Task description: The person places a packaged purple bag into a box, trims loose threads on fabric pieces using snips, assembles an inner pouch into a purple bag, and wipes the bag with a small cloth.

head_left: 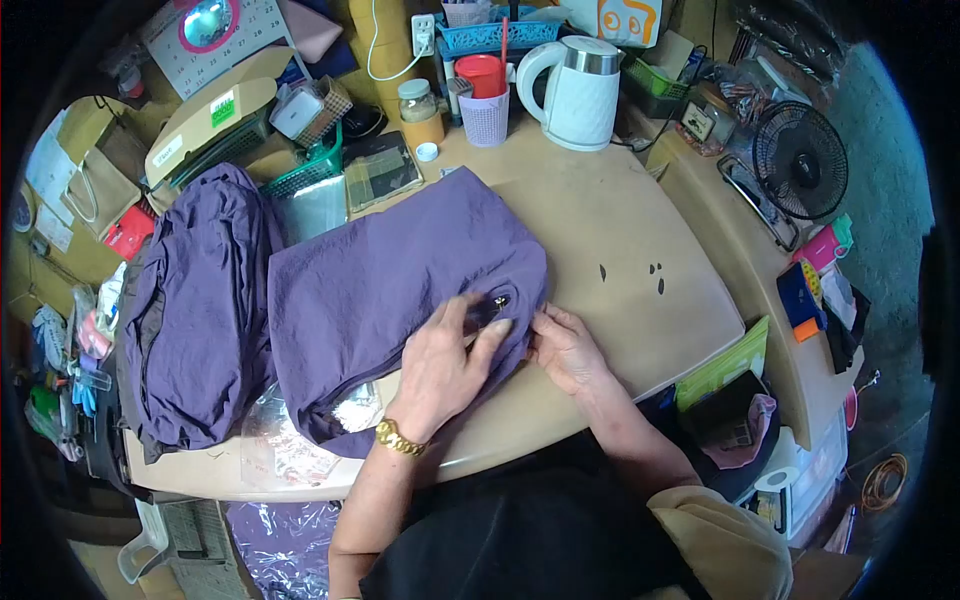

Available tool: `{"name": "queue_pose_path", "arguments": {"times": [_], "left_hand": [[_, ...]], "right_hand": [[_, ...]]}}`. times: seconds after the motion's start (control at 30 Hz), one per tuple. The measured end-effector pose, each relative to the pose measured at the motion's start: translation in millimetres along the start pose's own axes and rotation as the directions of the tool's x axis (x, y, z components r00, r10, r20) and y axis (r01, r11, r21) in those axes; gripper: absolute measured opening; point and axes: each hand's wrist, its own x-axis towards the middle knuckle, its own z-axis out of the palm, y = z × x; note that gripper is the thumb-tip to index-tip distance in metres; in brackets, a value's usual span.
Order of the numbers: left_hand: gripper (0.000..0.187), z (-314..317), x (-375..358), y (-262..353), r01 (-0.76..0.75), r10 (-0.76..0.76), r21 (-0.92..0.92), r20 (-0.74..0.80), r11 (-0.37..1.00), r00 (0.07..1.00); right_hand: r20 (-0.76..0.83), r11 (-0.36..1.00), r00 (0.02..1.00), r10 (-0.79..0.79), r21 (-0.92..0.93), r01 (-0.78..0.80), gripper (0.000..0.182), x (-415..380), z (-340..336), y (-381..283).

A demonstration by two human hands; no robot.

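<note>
A purple fabric item, perhaps a bag (390,260), lies across the table in front of me. A small dark metal fitting (501,300) shows in an opening near its right end. My left hand (445,355), with a gold bracelet on the wrist, rests on the fabric beside that fitting. Its thumb and index finger are apart, and the fingertips are slightly blurred. At the right edge of the fabric, my right hand (567,348) pinches the cloth between thumb and fingers. A second purple fabric item (195,320) lies crumpled to the left.
A white kettle (585,105), a lilac cup (485,120) and a jar (420,110) stand along the back. Clear plastic (285,440) lies at the front edge. A black fan (800,160) stands on the right-hand ledge. A dark notebook (383,172) lies behind the fabric.
</note>
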Motion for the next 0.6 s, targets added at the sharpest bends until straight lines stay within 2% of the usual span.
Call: {"name": "queue_pose_path", "arguments": {"times": [0.03,0.07,0.1,0.17,0.2,0.23,0.3,0.37,0.43,0.5,0.57,0.6], "left_hand": [[0.025,5,3,8,-0.104,0.101,-0.009,-0.170,0.995,0.980],[0.024,8,9,15,-0.167,0.163,0.005,-0.250,0.986,0.954],[0.024,9,14,12,-0.168,0.165,0.010,-0.247,0.986,0.955],[0.020,18,20,-4,-0.136,0.144,0.080,-0.107,0.987,0.984],[0.017,21,22,-9,-0.153,0.163,0.075,-0.161,0.985,0.973],[0.017,22,23,-14,-0.157,0.167,0.075,-0.154,0.985,0.974],[0.018,21,23,-20,-0.007,0.008,0.002,-0.181,1.000,0.983],[0.016,18,23,-17,0.018,-0.020,-0.009,-0.213,1.000,0.977],[0.016,11,21,-4,-0.199,0.217,0.088,-0.316,0.976,0.924],[0.017,13,17,-1,-0.239,0.250,0.081,-0.197,0.968,0.948],[0.018,16,10,3,-0.180,0.189,0.101,-0.089,0.978,0.978],[0.018,17,9,3,-0.183,0.193,0.101,-0.090,0.978,0.977]], "right_hand": [[0.012,0.996,0.999,-0.048,-0.070,0.049,0.021,3,-2,6],[0.027,0.985,0.995,-0.097,-0.139,0.100,0.020,5,-3,10],[0.028,0.986,0.995,-0.098,-0.132,0.100,0.020,6,-3,13],[0.004,0.986,0.987,-0.158,-0.044,0.158,0.018,7,-2,17],[-0.001,0.986,0.987,-0.160,-0.040,0.160,0.018,5,0,16],[-0.039,0.989,0.988,-0.147,0.009,0.147,0.014,3,4,13],[-0.081,0.989,0.988,-0.131,0.059,0.136,0.011,0,2,13],[-0.018,0.991,0.992,-0.124,0.043,0.124,0.006,3,-6,17],[-0.001,0.990,0.990,-0.143,0.007,0.143,0.006,8,-9,19],[0.018,0.986,0.987,-0.161,-0.032,0.162,0.008,8,-9,21],[0.012,0.980,0.983,-0.183,-0.079,0.184,0.007,6,-5,19],[0.013,0.979,0.982,-0.187,-0.079,0.187,0.007,6,-3,18]]}}
